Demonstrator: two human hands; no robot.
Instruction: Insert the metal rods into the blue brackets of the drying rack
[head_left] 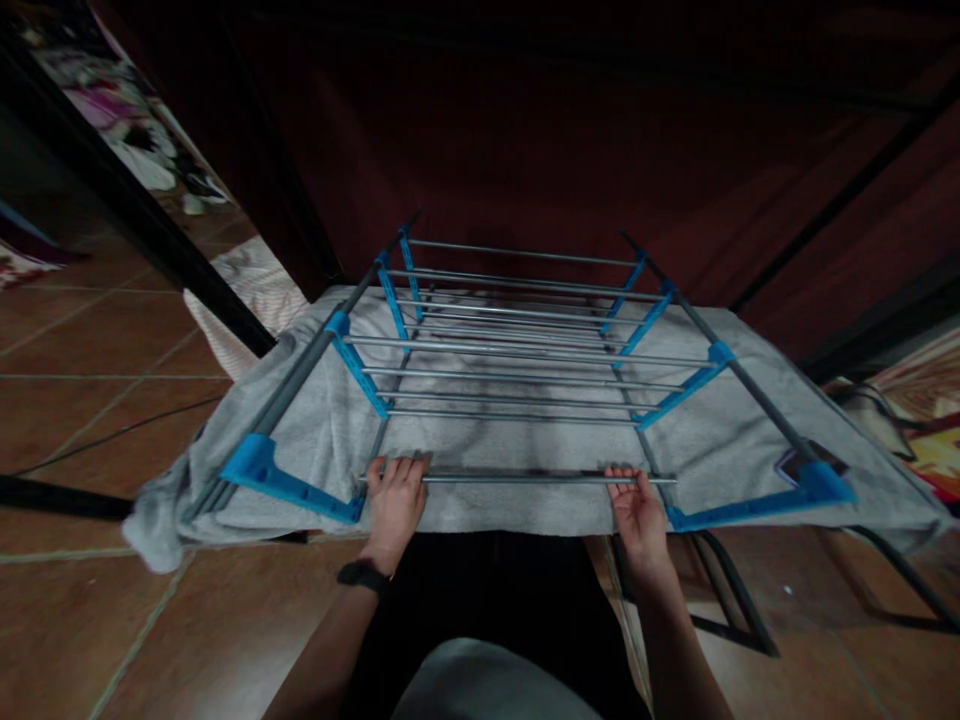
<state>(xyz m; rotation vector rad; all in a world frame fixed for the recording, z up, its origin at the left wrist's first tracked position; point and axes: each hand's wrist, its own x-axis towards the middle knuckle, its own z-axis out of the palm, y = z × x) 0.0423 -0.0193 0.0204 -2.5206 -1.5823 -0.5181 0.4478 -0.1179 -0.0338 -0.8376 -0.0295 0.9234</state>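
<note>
A metal rod [517,478] lies level across the near side of a rack, between its two lowest blue plastic brackets. My left hand [395,500] wraps over the rod's left end, close to the left bracket [292,480]. Under the other end, my right hand [637,508] is turned palm up with its fingers curled on the rod, beside the right bracket [765,508]. Further back, several thin rods span the rack's blue brackets, held between two long grey side poles [772,410].
The rack stands on a grey cloth [480,440] draped over a table. Behind it rises a dark red panel [510,140]. Striped fabric [251,290] hangs at the left, above tiled floor [90,420]. Black metal legs [739,590] show at the lower right.
</note>
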